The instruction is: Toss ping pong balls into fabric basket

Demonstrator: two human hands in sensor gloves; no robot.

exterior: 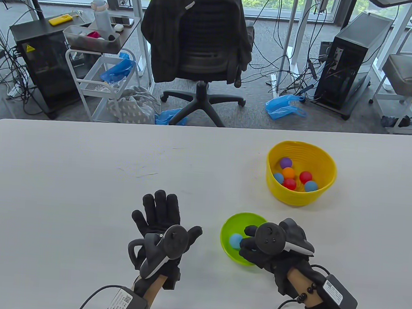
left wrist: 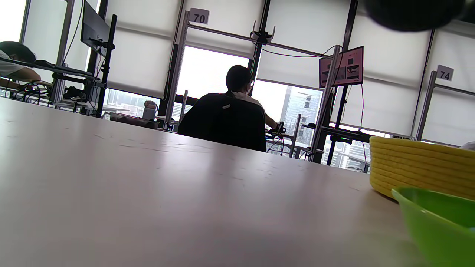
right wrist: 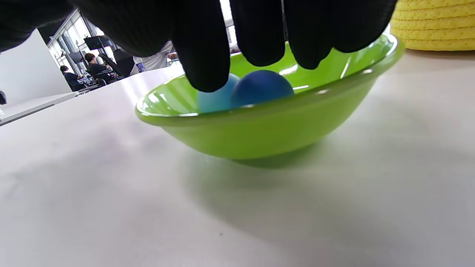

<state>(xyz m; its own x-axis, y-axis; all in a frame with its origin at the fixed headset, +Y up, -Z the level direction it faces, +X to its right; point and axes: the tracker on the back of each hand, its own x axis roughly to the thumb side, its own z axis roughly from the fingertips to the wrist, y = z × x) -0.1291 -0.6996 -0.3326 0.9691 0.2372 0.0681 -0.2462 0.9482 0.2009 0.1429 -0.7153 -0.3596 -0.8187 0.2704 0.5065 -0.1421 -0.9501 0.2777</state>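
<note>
A yellow fabric basket (exterior: 295,198) stands at the right of the table and holds several coloured balls (exterior: 289,173). It also shows in the right wrist view (right wrist: 434,26) and the left wrist view (left wrist: 419,167). A green bowl (exterior: 238,219) sits in front of it with a light blue ball (exterior: 235,241). The right wrist view shows the bowl (right wrist: 267,129) holding that ball (right wrist: 217,100) and a dark blue ball (right wrist: 261,89). My right hand (exterior: 247,241) reaches into the bowl, its fingertips (right wrist: 204,55) just above the balls, gripping nothing. My left hand (exterior: 162,215) rests flat on the table, fingers spread, empty.
The white table (exterior: 82,187) stretches to the left and front of the hands. An office chair (exterior: 197,43) with a dark jacket stands behind the far edge. The green bowl's rim (left wrist: 434,222) lies just right of my left hand.
</note>
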